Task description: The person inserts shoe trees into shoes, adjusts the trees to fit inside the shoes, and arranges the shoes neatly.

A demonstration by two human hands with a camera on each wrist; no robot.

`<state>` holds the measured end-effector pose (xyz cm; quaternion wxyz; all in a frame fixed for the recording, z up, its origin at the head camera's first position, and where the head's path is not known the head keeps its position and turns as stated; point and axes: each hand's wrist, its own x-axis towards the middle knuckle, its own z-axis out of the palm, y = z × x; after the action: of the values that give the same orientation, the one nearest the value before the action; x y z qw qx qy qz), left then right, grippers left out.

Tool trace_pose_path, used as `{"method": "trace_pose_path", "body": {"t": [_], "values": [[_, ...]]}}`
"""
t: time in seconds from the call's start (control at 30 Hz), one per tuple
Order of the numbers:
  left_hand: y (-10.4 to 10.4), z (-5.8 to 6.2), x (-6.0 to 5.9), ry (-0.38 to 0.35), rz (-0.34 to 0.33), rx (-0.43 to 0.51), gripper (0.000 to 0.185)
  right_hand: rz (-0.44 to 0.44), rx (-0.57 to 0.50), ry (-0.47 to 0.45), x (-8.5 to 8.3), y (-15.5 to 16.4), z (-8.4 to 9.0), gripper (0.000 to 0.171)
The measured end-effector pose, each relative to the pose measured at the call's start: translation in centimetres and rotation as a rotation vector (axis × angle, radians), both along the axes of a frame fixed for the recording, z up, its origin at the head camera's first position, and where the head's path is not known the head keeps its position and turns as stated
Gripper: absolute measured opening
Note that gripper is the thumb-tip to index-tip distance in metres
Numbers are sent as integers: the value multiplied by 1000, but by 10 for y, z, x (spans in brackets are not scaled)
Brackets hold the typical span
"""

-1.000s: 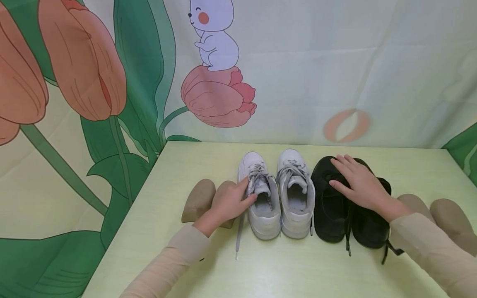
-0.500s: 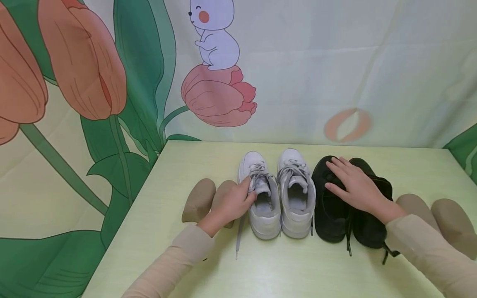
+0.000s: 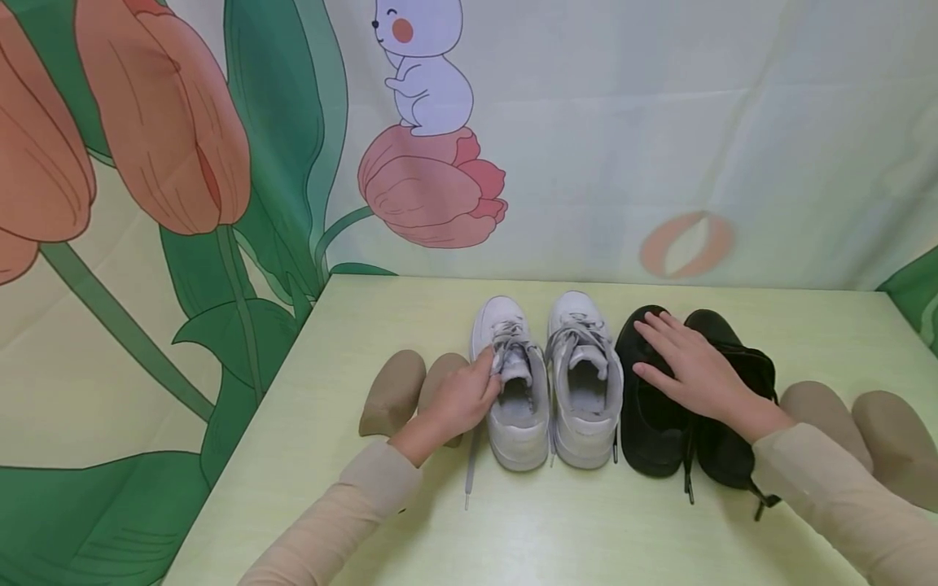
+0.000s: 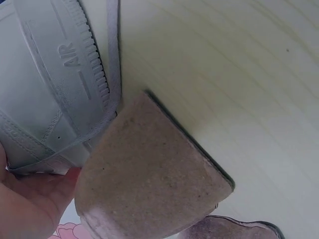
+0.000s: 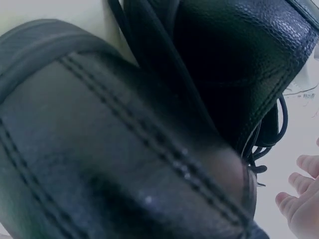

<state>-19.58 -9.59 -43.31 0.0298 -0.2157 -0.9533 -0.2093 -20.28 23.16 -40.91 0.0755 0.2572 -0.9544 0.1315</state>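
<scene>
1. your left hand (image 3: 460, 399) lay against the outer side of the left white leather lace-up sneaker (image 3: 513, 382), fingers curled onto its collar and grey laces; the hold looked light, more a touch than a firm grip.
2. your right hand (image 3: 692, 368) rested flat, fingers straight and spread, over the pair of black leather lace-up shoes (image 3: 655, 407), holding nothing.
3. all shoes stood with long axes running away from you, toes to the far wall; the right white sneaker (image 3: 585, 378) stood between your hands, touching its mate and just beside the black pair.
4. tan suede shoes (image 3: 392, 392) sat just left of your left hand; another tan pair (image 3: 865, 427) lay right of your right forearm.
5. the pale green table (image 3: 410, 309) carried all of them; a loose grey lace (image 3: 471, 468) trailed toward you.
</scene>
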Motion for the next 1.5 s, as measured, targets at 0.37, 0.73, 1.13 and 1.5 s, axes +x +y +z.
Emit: {"method": "trace_pose_path", "body": {"t": [0.37, 0.73, 1.13, 1.5], "values": [[-3, -4, -6, 37, -31, -16, 36, 1, 12, -22, 2, -3, 0, 64], [-7, -2, -12, 39, -96, -39, 21, 13, 3, -8, 1, -5, -2, 63], [-14, 0, -17, 87, -128, -99, 28, 19, 7, -10, 0, -8, -1, 63], [-16, 1, -19, 101, -128, -84, 27, 34, 18, 12, -2, -15, -1, 62]]}}
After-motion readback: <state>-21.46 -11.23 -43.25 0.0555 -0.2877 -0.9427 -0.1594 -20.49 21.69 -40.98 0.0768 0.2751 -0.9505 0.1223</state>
